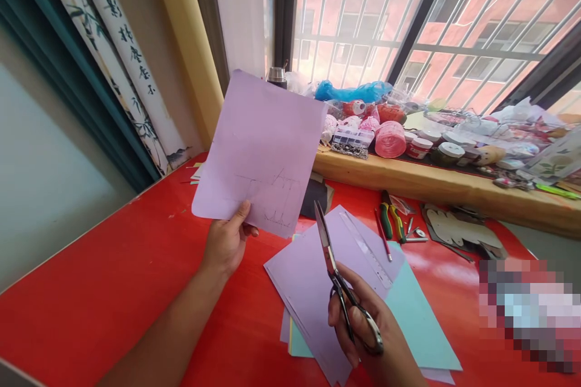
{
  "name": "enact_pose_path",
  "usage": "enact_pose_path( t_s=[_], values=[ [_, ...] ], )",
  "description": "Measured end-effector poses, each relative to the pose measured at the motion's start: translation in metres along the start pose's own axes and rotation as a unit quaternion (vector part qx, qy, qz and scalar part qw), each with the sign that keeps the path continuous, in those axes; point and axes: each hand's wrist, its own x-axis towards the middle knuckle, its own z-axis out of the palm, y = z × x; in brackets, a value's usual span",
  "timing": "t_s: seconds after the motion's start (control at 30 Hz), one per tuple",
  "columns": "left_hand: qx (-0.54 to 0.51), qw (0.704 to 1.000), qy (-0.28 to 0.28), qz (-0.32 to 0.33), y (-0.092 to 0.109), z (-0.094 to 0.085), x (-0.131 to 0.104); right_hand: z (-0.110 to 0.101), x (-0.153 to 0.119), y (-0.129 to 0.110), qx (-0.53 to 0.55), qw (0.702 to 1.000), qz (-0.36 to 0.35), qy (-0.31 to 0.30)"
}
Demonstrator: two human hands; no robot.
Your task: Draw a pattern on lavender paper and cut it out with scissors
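Observation:
My left hand (pixel 227 242) pinches the lower edge of a sheet of purple paper (pixel 267 133), thumb in front, and holds it up off the table. Thin pencil lines run across the sheet's lower part. In my right hand (pixel 370 320) is a pair of scissors (pixel 333 266), its blades close together and pointing up, apart from the raised sheet. Below the scissors lies a stack of purple paper (pixel 304 278) with pale green paper (pixel 420 308) partly under it. A clear ruler (pixel 367 248) rests on the stack, and a red pencil (pixel 382 236) lies over its right edge.
Green-and-yellow pliers (pixel 393 217) and small metal parts (pixel 415 233) lie beyond the stack on the red table (pixel 113 290). Cut-out boards (pixel 463 231) are further right. Jars (pixel 449 153) and craft supplies crowd the wooden windowsill (pixel 363 170). A blurred patch (pixel 531 308) covers something at right.

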Motion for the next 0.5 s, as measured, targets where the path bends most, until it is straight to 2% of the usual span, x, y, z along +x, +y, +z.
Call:
enact_pose_path(
  t_s=[0.1, 0.27, 0.4, 0.5],
  values=[
    [-0.010, 0.997, -0.038, -0.061, -0.007, 0.001, -0.004, 0.002, 0.001, 0.005, 0.015, 1.000, 0.010, -0.025],
    [-0.005, 0.977, -0.139, -0.164, -0.023, 0.009, -0.022, 0.011, 0.000, 0.006, 0.028, 0.997, 0.029, -0.065],
    [0.004, 0.957, -0.206, -0.206, -0.025, 0.010, -0.033, 0.018, 0.000, 0.001, 0.011, 0.995, 0.064, -0.079],
    [0.013, 0.947, -0.233, -0.223, -0.024, 0.008, -0.034, 0.023, 0.001, -0.003, -0.019, 0.992, 0.087, -0.092]
  ],
)
